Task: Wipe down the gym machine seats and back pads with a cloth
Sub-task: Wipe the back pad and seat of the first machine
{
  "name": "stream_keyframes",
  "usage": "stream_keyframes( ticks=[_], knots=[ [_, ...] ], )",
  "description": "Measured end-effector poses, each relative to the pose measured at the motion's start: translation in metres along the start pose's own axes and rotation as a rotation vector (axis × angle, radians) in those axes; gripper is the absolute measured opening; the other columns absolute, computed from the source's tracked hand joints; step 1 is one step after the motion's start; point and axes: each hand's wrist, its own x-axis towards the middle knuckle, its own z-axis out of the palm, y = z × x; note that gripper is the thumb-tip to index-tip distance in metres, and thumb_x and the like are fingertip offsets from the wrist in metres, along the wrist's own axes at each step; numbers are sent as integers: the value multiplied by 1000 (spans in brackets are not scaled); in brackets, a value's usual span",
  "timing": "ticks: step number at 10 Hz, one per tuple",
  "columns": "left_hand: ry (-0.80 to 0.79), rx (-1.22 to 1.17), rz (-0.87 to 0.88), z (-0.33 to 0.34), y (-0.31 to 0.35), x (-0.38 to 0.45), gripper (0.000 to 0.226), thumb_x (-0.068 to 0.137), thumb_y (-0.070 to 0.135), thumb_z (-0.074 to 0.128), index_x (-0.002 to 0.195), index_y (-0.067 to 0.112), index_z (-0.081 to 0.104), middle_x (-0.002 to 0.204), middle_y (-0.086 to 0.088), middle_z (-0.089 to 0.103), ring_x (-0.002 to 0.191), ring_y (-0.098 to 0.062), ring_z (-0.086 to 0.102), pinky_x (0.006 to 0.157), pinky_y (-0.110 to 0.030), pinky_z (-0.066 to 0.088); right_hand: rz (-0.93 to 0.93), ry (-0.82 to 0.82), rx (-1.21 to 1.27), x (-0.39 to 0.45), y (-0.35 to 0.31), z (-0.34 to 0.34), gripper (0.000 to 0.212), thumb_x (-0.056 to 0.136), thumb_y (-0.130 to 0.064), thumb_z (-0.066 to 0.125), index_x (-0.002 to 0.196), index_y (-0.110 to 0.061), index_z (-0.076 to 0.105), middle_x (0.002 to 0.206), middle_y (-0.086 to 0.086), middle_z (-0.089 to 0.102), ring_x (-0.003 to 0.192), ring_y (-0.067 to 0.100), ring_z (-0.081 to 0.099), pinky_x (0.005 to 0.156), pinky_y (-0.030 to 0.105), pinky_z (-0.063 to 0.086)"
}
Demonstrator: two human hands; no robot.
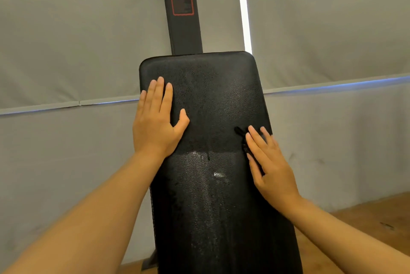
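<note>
On back pad [206,100], both hands flat

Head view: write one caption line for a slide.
Left hand braces the black back pad while right hand presses a dark cloth flat against it.

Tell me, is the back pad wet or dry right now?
Wet, apparently: the back pad glistens with fine droplets, and a drip runs down its middle. Both hands lie flat on it.

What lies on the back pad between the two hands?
Only bare wet pad surface: the back pad shows droplets between left hand and right hand, in the head view.
</note>
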Motion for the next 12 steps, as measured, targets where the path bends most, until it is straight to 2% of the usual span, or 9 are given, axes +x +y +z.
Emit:
stream_keyframes(
  ticks=[2, 4, 5, 7, 8, 9, 10, 11, 12],
  knots=[
    [34, -33, 2, 1, 1, -1, 61, 94, 38, 42, 145, 4, 43, 155, -12, 36, 146, -25, 28, 123, -34, 10, 145, 112, -7, 39, -5, 11, 46, 100, -23, 41, 142, -6, 47, 152, 5, 38, 145, 28, 26, 121, 41, 18],
    [46, -36, 8, 1, 1, 0, 60, 94, 37, 42, 144, 3, 44, 154, -13, 37, 145, -27, 29, 123, -34, 10, -28, -37, -41, -44, -12, -8, 45, 98, -17, 47, 141, -5, 46, 152, 7, 40, 145, 29, 27, 117, 48, 25],
    [50, -36, 11, 1, 1, 0, 61, 94, 37, 42, 144, 3, 44, 154, -13, 37, 145, -27, 29, 123, -34, 10, -61, -56, -28, -27, -6, -8, 44, 98, -15, 48, 140, -5, 48, 151, 8, 41, 144, 30, 29, 116, 49, 27],
    [78, -54, 14, 3, 0, -2, 59, 94, 35, 44, 143, 3, 46, 153, -13, 38, 145, -26, 31, 123, -36, 13, 101, 73, -3, 44, -3, 6, 44, 100, -21, 42, 141, -6, 47, 151, 4, 39, 145, 26, 26, 117, 48, 26],
    [80, -56, 12, 3, -1, -2, 59, 94, 35, 44, 143, 3, 46, 153, -13, 38, 145, -26, 30, 123, -36, 13, 64, 27, -15, 3, -10, 0, 45, 100, -18, 43, 142, -5, 45, 153, 6, 36, 147, 28, 23, 120, 46, 20],
    [79, -57, 15, 4, -1, -2, 59, 94, 35, 44, 143, 3, 46, 153, -13, 38, 145, -27, 31, 123, -37, 13, -76, -81, -59, -45, -16, -8, 43, 98, -15, 48, 139, -3, 49, 151, 8, 41, 145, 31, 28, 117, 50, 26],
    [84, -54, 15, 3, -1, -1, 59, 94, 35, 44, 143, 3, 46, 153, -13, 39, 144, -27, 31, 123, -37, 14, -146, -113, -59, -33, -11, -11, 42, 98, -14, 49, 139, -4, 50, 151, 7, 42, 144, 29, 29, 117, 47, 26],
    [85, -57, 15, 3, -1, -2, 58, 94, 34, 44, 143, 3, 46, 153, -13, 39, 145, -27, 31, 122, -39, 16, -110, -58, -47, 18, -11, 1, 42, 99, -14, 46, 140, -4, 49, 151, 8, 40, 144, 29, 30, 118, 46, 24],
    [78, -65, 20, 3, -1, -2, 58, 94, 34, 44, 143, 3, 46, 153, -13, 39, 145, -27, 31, 122, -39, 16, 36, 46, -30, 67, -12, 13, 43, 100, -19, 42, 141, -6, 48, 151, 5, 40, 143, 30, 30, 119, 45, 22]
  ],
)
